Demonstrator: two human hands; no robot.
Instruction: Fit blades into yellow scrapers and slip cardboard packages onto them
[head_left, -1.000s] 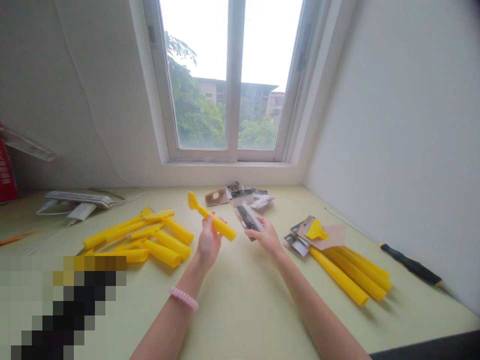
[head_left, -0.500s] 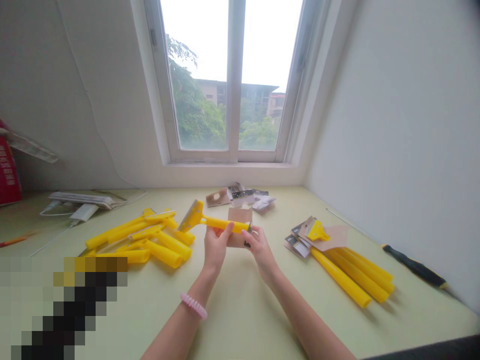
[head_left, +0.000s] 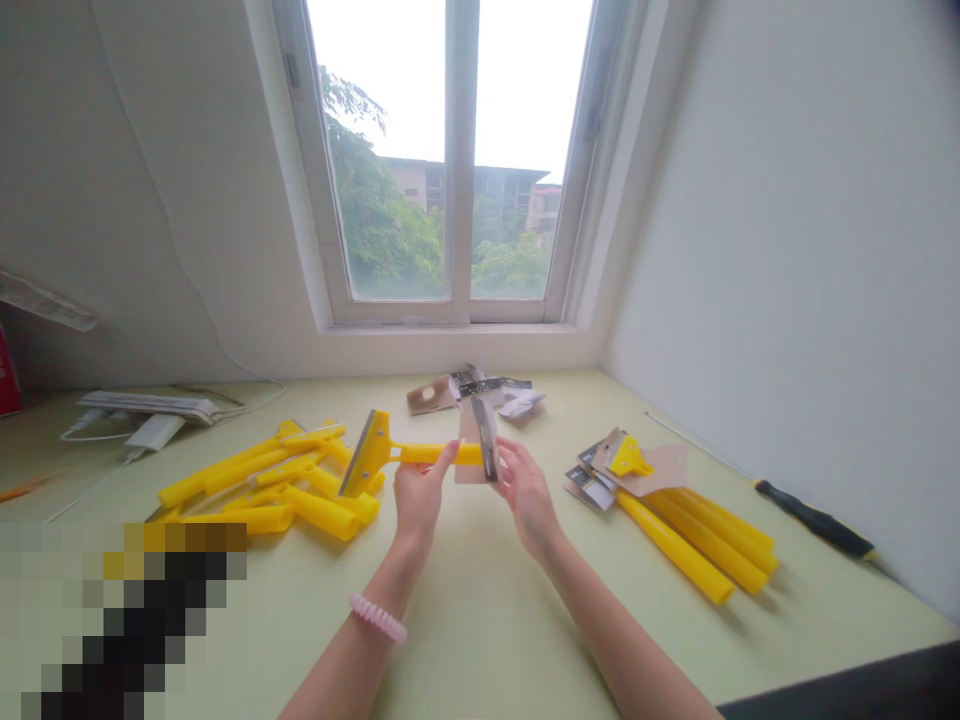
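Over the middle of the table, my left hand (head_left: 420,498) is closed around the handle of a yellow scraper (head_left: 369,455), whose wide blade end points left. A folded cardboard sleeve (head_left: 474,440), brown inside with a black and white printed face, surrounds the end of the handle. My right hand (head_left: 526,492) grips the right side of this sleeve, thumb on the near face and fingers partly hidden behind it. To the left, several yellow scrapers (head_left: 319,507) lie in a loose pile. On the right, several more scrapers (head_left: 679,545) have cardboard sleeves on their heads.
Loose cardboard sleeves (head_left: 433,396) lie near the window wall. A long screwdriver (head_left: 814,518) with a black handle rests along the right wall. A power strip (head_left: 146,405) with cables sits at the back left. The lower left corner is pixelated.
The cardboard has been folded up around the scraper's handle end, its printed flap now showing. My right hand has moved to the sleeve's side. The scraper's head has turned to show more blade.
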